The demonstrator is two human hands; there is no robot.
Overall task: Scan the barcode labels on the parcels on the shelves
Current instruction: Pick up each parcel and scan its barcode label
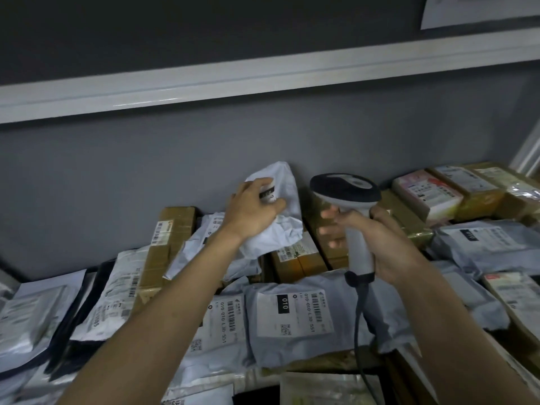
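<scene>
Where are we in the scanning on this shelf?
Done: the view shows no sign of which parcels are scanned. In hand: the left hand grips a white poly mailer, lifted off the pile; the right hand holds the barcode scanner. Left: labelled grey mailers and cardboard boxes remain.

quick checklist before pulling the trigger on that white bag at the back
1. Right hand grips the scanner handle: ok.
2. Left hand holds the crumpled white bag up off the pile: ok.
3. Label on that bag faces the scanner: not ok, fingers cover most of it and it points toward the camera.
4. Label flat enough to read: not ok, the bag is creased.
5. Scanner head aimed at the bag: cannot tell.
6. Cable hangs free over the grey parcel: ok.
</scene>
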